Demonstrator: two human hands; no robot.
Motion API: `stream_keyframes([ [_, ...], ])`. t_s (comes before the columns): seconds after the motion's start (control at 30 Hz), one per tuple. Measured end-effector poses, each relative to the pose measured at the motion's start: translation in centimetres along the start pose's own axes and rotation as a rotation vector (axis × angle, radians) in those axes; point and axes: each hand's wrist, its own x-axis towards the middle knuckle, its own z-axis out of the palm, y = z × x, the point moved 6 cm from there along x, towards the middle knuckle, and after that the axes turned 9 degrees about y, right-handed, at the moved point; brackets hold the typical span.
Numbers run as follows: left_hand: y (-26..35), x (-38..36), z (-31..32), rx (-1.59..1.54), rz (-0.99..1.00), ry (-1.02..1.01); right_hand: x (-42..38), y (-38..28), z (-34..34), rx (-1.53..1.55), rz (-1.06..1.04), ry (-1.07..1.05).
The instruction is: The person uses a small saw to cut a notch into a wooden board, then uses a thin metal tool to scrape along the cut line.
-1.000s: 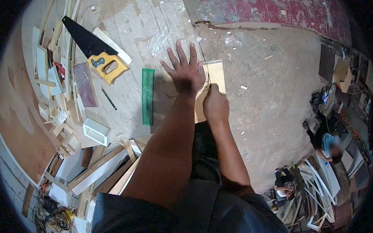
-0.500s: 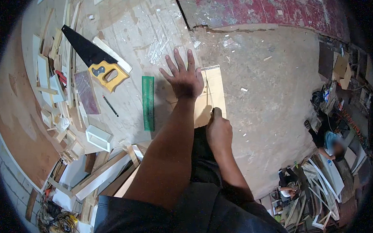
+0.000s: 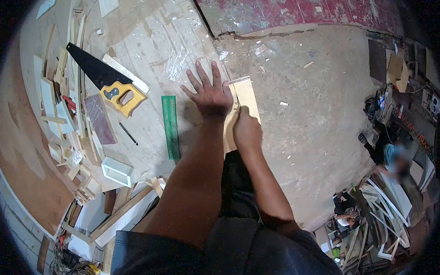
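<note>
At the thumb of the wide-open left hand (image 3: 210,98), a pale board (image 3: 248,96), right hand (image 3: 248,130) over it, curled round a mostly hidden thin tool (image 3: 238,107), green ruler (image 3: 170,127) left of the left wrist

Grey-brn flr (image 3: 307,140) seen, strewn w/ small white bits; bounded at top by jagged crack (image 3: 262,38), worn red surface (image 3: 306,12) seen beyond. Boards & strips (image 3: 399,199) piled lower R; far R dimly lit.

Floor (image 3: 307,135) gives the right hand (image 3: 248,131) room; a ruler (image 3: 170,127) lies leftward.
</note>
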Motion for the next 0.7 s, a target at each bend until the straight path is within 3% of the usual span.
stream_keyframes([
  [0.23,0.1,0.0,0.0,-0.014,0.001,0.000,-5.3,1.0,-3.9,-0.014,0.073,-0.089],
  [0.4,0.0,0.1,0.0,-0.014,0.013,-0.018,0.1,-0.4,-0.2,0.007,0.013,-0.009],
  [0.6,-0.3,-0.1,0.4,-0.003,0.001,-0.067,-6.2,0.3,-4.7,-0.045,0.043,-0.115],
  [0.7,0.0,-0.1,0.5,0.001,0.006,-0.070,0.1,-0.1,-0.1,-0.034,-0.096,0.036],
])
